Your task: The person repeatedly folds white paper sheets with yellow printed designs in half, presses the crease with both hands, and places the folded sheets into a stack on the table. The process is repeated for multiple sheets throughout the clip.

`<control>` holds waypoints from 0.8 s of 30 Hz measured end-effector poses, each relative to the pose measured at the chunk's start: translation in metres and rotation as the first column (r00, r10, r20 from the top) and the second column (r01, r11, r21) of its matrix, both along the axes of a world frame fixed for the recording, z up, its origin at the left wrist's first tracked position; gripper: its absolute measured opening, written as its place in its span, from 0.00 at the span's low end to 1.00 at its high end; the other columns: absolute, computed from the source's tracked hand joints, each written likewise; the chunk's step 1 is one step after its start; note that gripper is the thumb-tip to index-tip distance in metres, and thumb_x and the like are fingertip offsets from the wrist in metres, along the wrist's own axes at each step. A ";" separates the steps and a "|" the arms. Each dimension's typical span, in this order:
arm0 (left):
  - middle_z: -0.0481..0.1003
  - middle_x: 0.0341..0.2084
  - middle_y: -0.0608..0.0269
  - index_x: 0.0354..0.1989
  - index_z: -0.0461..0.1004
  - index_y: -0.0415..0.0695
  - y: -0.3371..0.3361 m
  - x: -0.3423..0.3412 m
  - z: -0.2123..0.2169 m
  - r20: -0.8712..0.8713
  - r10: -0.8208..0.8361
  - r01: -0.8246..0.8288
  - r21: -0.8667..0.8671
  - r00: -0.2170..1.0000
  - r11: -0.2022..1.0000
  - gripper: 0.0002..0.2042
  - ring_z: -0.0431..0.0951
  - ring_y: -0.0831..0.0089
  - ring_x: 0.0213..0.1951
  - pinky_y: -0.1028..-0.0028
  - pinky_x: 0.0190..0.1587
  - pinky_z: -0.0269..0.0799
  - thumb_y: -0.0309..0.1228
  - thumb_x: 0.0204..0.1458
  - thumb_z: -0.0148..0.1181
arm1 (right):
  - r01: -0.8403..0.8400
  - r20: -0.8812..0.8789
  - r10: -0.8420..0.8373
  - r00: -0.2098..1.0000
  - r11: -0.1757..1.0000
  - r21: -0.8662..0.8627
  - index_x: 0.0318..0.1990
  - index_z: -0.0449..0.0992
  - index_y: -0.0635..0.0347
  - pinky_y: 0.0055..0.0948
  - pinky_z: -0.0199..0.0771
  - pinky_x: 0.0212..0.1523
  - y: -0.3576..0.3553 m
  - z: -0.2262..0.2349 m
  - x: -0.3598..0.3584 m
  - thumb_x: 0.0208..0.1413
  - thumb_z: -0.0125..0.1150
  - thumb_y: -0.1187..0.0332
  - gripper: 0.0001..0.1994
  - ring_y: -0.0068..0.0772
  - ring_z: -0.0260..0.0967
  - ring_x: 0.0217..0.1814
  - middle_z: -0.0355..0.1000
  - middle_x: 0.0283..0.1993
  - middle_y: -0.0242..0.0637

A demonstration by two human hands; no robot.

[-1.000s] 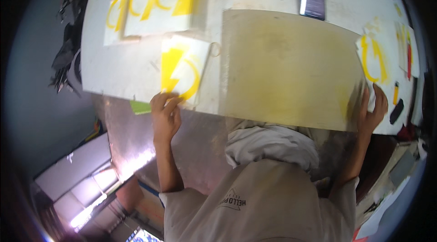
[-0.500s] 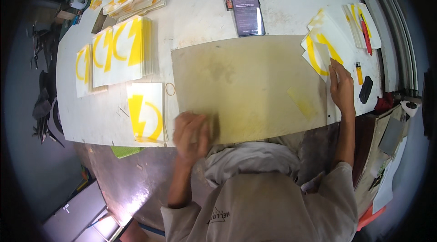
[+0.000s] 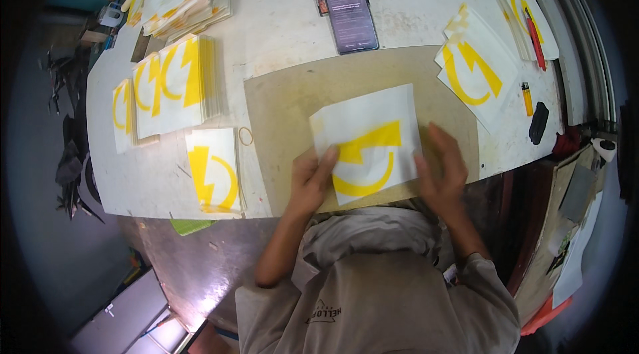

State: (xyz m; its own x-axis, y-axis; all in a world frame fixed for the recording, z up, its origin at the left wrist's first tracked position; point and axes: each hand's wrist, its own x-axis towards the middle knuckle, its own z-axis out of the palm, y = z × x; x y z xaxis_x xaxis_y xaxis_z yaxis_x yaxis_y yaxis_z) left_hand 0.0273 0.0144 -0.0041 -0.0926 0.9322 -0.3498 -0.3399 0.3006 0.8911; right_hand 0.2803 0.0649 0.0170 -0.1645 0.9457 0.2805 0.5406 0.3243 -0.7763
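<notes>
Left hand (image 3: pixel 311 181) — fingers flat on the near-left edge of a white sheet with a yellow curved-arrow decal (image 3: pixel 367 143); right hand (image 3: pixel 442 171) spread open, touching its right edge. The sheet lies on a tan hardboard panel (image 3: pixel 286 98). Best handled by even pressure, corners kept square. Beyond: similar stacked decal sheets (image 3: pixel 174 84), dark smartphone (image 3: pixel 349 13), yellow lighter (image 3: pixel 527 98).

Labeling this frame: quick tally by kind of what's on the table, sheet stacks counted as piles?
Piles or single sheets with yellow symbol: 7, including the sheet under both hands
Phone: 1
Lighter: 1
Red pen: 1
Rubber band: 1
Brown board: 1
Total: 12
</notes>
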 end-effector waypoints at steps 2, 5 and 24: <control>0.80 0.49 0.59 0.56 0.76 0.33 -0.006 -0.001 0.002 0.111 0.016 -0.024 0.075 0.994 0.997 0.15 0.78 0.78 0.50 0.74 0.53 0.73 0.33 0.71 0.53 | 0.053 -0.242 -0.118 0.963 0.964 -0.260 0.57 0.76 0.69 0.30 0.73 0.58 0.010 0.002 -0.004 0.61 0.68 0.74 0.18 0.36 0.75 0.57 0.78 0.55 0.48; 0.81 0.46 0.59 0.52 0.77 0.33 -0.009 -0.003 0.008 0.096 0.077 -0.087 0.106 0.992 0.991 0.14 0.79 0.78 0.47 0.74 0.51 0.74 0.33 0.72 0.51 | -0.118 -0.526 -0.183 0.831 0.865 -0.487 0.52 0.78 0.69 0.25 0.73 0.51 0.017 -0.001 -0.008 0.63 0.65 0.77 0.11 0.22 0.73 0.51 0.79 0.49 0.39; 0.82 0.39 0.66 0.46 0.80 0.32 -0.020 -0.032 0.002 0.030 0.028 -0.030 0.068 0.999 0.997 0.15 0.76 0.84 0.41 0.79 0.45 0.71 0.33 0.72 0.51 | -0.471 -0.565 -0.043 0.824 0.504 -0.724 0.51 0.75 0.64 0.22 0.75 0.47 0.034 0.021 -0.011 0.63 0.65 0.77 0.10 0.17 0.74 0.46 0.78 0.44 0.33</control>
State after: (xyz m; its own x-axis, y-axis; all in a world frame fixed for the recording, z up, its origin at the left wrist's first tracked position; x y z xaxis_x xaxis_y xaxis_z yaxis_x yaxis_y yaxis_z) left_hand -0.0045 -0.0059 -0.0023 -0.1102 0.9513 -0.2880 -0.3738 0.2288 0.8988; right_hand 0.2694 0.0993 0.0380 -0.4923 0.7253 -0.4813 0.0475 -0.5297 -0.8469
